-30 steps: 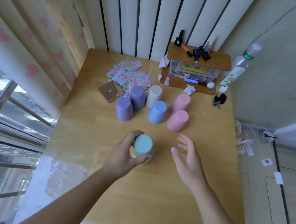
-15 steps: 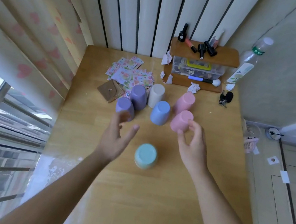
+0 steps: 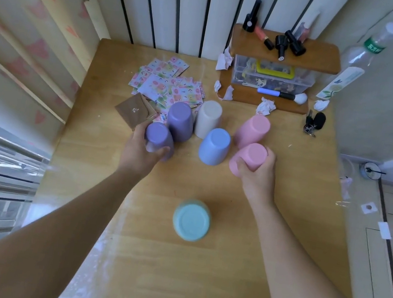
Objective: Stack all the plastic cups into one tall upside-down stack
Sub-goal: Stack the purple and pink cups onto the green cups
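Note:
Several plastic cups stand upside down on the wooden table (image 3: pixel 193 290). A teal cup (image 3: pixel 191 219) stands alone nearest me, between my forearms. Further back, my left hand (image 3: pixel 139 151) wraps around a light purple cup (image 3: pixel 157 135), and my right hand (image 3: pixel 258 175) wraps around a pink cup (image 3: pixel 252 155). Between them stands a blue cup (image 3: pixel 214 146). Behind these are a darker purple cup (image 3: pixel 180 120), a cream cup (image 3: pixel 208 118) and a second pink cup (image 3: pixel 253 129).
Patterned cards (image 3: pixel 168 84) and a brown pouch (image 3: pixel 134 110) lie behind the cups at the left. A wooden shelf (image 3: pixel 285 51) with small bottles and a clear box stands at the back right, beside a plastic bottle (image 3: pixel 356 60). Keys (image 3: pixel 314 123) and crumpled paper (image 3: pixel 266 106) lie nearby.
My left hand let go of the teal cup and reached forward to grip the light purple cup. My right hand moved forward and closed on the near pink cup.

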